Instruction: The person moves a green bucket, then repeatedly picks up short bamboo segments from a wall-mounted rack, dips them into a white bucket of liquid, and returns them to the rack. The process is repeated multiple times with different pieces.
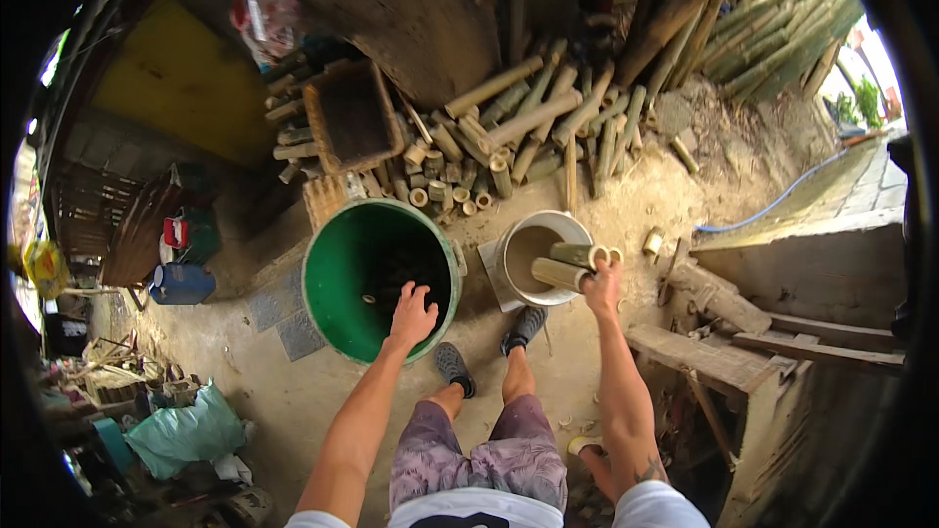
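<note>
My right hand (pixel 603 291) grips several short bamboo pieces (pixel 558 273), tilted over the rim of a white bucket (pixel 514 284). Murky brownish liquid appears to sit in that bucket. On the other side, my left hand (pixel 414 317) hovers over the right part of a large green bin (pixel 328 279), its fingers spread and slightly curled with nothing visible in them. Deep inside the bin it is dark; a small pale ring lies there, and the rest of the contents is hard to make out.
Cut bamboo pieces (pixel 538 122) are heaped beyond the buckets, beside a worn crate (pixel 352 117). A rough wooden bench (pixel 704 357) stands at right, a blue jerrycan (pixel 183 285) at left. Near my right leg is another person's foot in a yellow sandal (pixel 585 444).
</note>
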